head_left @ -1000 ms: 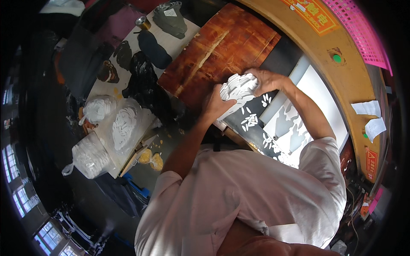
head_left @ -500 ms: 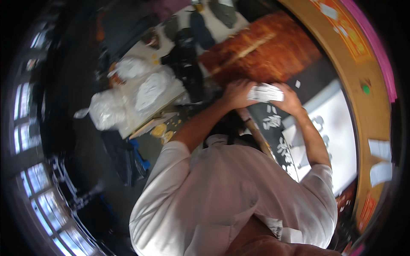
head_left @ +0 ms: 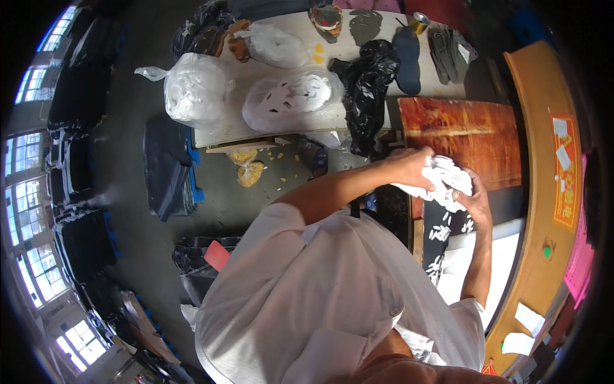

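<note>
A bundle of thin white cut pieces [head_left: 448, 176] is gripped between my two hands, bunched and layered. My left hand [head_left: 410, 166] closes on its left side, and my right hand [head_left: 473, 203] holds the lower right side with the fingers wrapped around it. The bundle is above the near edge of a glossy red-brown board [head_left: 464, 144]. Below my hands, a black surface [head_left: 435, 240] carries several small white scraps. Next to it lies a bright white sheet [head_left: 492, 256], partly covered by my right forearm.
To the left stands a pale table [head_left: 224, 133] with a clear bag of white pieces [head_left: 291, 99], a stuffed plastic bag [head_left: 195, 93], a black plastic bag [head_left: 371, 89] and a dark insole shape [head_left: 407, 61]. An orange-brown panel [head_left: 534, 211] borders the right. Black stacked sheets [head_left: 167, 169] lie on the floor.
The view has swung, so the table and board appear turned and shifted right. The white pieces, held in a neat stack between both hands before, are now bunched and fanned.
</note>
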`<action>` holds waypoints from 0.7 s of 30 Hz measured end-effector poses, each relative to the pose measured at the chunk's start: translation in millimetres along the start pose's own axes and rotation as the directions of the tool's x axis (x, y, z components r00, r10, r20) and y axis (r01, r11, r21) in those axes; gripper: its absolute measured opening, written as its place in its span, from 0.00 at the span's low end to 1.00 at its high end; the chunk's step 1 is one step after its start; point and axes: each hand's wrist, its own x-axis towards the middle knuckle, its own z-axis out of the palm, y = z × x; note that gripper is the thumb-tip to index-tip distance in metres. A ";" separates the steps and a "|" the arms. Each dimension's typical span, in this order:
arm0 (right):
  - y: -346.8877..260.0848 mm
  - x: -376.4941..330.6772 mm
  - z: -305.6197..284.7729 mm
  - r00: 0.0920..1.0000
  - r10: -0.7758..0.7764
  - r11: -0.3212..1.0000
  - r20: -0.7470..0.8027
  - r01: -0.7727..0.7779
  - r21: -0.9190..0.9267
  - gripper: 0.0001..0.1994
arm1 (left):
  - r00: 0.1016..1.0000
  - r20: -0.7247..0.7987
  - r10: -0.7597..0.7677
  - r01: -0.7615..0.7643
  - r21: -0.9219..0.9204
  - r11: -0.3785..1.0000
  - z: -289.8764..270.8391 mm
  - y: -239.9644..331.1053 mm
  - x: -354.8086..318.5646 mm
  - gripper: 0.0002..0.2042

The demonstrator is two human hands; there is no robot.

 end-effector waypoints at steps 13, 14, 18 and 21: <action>-85.5 281.8 319.0 0.945 0.017 0.967 0.326 -0.098 0.234 0.28 | 0.862 -0.109 -0.495 0.358 -0.560 0.748 -289.9 -222.7 -168.5 0.40; -92.8 293.0 330.1 0.945 0.092 0.957 0.313 -0.171 0.234 0.29 | 0.838 -0.141 -0.527 0.414 -0.463 0.783 -301.2 -233.0 -165.0 0.42; -105.0 315.8 355.2 0.966 0.153 0.988 0.207 -0.142 -0.068 0.33 | 0.805 -0.339 -0.487 0.475 -0.124 0.871 -305.1 -262.8 -150.8 0.46; -96.1 321.2 358.8 0.975 0.165 0.970 0.151 -0.133 -0.203 0.34 | 0.764 -0.457 -0.455 0.533 0.052 0.844 -290.1 -271.4 -149.3 0.44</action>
